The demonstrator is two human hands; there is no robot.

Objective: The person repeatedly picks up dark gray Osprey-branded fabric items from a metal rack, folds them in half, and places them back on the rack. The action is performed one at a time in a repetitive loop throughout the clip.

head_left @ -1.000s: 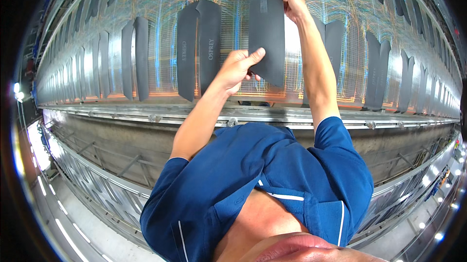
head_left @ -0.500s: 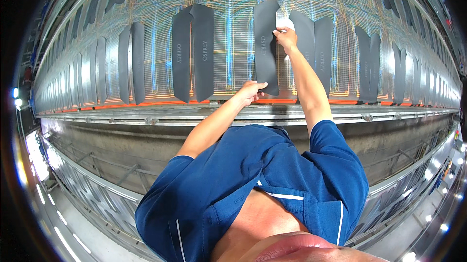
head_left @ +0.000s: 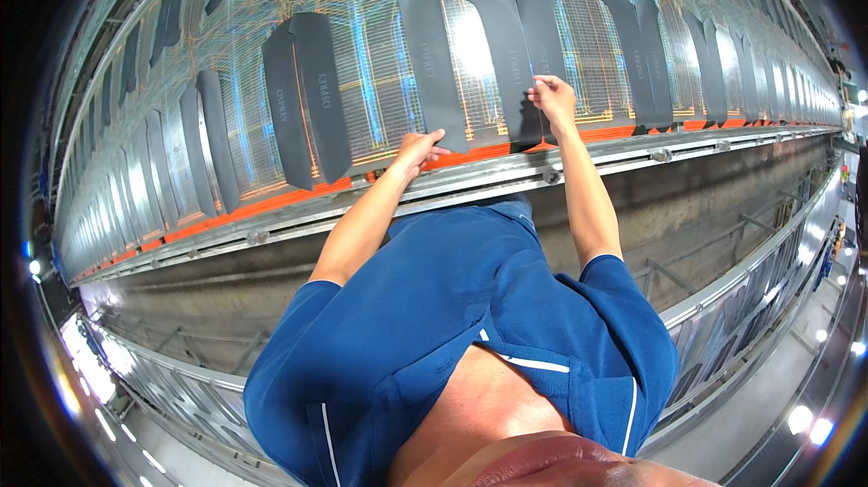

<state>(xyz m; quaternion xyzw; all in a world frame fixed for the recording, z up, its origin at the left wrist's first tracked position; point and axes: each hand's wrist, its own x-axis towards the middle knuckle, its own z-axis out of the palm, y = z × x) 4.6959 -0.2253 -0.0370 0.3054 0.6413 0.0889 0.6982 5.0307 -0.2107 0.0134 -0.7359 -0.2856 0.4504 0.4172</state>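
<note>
My left hand (head_left: pixel 419 152) is at the lower left edge of a long dark grey panel (head_left: pixel 429 53) that looks like soft sheet material. Its thumb and forefinger are apart, their tips touching or just beside the panel's end. To the right, my right hand (head_left: pixel 555 104) hovers over a pair of similar panels, the left one (head_left: pixel 495 44) and the right one (head_left: pixel 540 21), close to the seam between them. Its fingers are bent together; whether they pinch an edge is hidden. The panels lie flat on a shiny surface (head_left: pixel 380 94) crossed by thin coloured lines.
More dark panel pairs line the surface, one (head_left: pixel 316 89) to the left, another (head_left: pixel 640 62) to the right. An orange strip (head_left: pixel 592 135) and a metal rail (head_left: pixel 624 151) edge the near side. A trough (head_left: pixel 696 198) runs between rail and my body.
My right hand has left the single panel's right edge and moved right and down over the neighbouring pair. The left hand stays by the single panel's lower end. The view has turned.
</note>
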